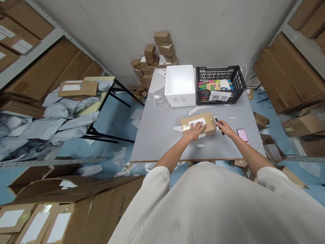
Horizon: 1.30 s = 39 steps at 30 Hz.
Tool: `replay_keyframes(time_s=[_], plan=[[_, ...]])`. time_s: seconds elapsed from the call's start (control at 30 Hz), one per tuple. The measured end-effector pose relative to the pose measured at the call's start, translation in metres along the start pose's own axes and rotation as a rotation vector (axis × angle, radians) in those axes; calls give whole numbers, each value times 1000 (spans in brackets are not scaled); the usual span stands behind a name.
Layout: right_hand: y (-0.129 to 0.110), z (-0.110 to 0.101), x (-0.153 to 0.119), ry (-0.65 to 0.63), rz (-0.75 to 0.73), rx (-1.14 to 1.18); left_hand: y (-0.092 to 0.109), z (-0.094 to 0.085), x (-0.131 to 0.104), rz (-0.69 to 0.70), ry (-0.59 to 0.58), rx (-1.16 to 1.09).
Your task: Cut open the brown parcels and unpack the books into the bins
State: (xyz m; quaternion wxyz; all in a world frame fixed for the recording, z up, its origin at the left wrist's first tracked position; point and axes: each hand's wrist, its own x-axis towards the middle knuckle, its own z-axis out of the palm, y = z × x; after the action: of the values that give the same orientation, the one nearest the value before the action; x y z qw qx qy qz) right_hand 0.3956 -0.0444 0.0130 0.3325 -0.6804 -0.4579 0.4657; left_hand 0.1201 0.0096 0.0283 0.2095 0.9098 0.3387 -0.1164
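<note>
A taped cardboard box (pixel 210 122) with a white label lies on the grey table in front of me. My left hand (pixel 195 131) rests on top of it, fingers spread over the label. Just off the box's right end, my right hand (pixel 224 127) is closed around a black and yellow utility knife (pixel 216 120). The knife's thin tip points up and away from me, beside the box's far right corner. Whether the tip touches the cardboard I cannot tell.
Behind the box stand a white foam bin (pixel 180 98) and a black plastic crate (pixel 215 72) holding colourful packs. A pink-screened phone (pixel 243 135) lies to the right. Grey parcels (pixel 73 105) crowd a side table at left. Small boxes (pixel 166 51) are stacked by the wall.
</note>
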Motion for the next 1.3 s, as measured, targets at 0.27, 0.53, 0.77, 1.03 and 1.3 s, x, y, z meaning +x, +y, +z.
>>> replay_keyframes(time_s=[0.27,0.53,0.77,1.03,1.3], plan=[[-6,15,-26,-218,174,210,23,13,-16,-46,196,-34],[-4,-20,-30,-204,53,-131,22,20,-3,-58,186,-20],[-9,-58,-25,-327,-66,-382,24,26,2,-59,215,-22],[-17,-63,5,-351,-269,-837,26,28,0,-63,226,-20],[-22,-44,24,-409,-263,-882,26,28,-2,-73,208,-4]])
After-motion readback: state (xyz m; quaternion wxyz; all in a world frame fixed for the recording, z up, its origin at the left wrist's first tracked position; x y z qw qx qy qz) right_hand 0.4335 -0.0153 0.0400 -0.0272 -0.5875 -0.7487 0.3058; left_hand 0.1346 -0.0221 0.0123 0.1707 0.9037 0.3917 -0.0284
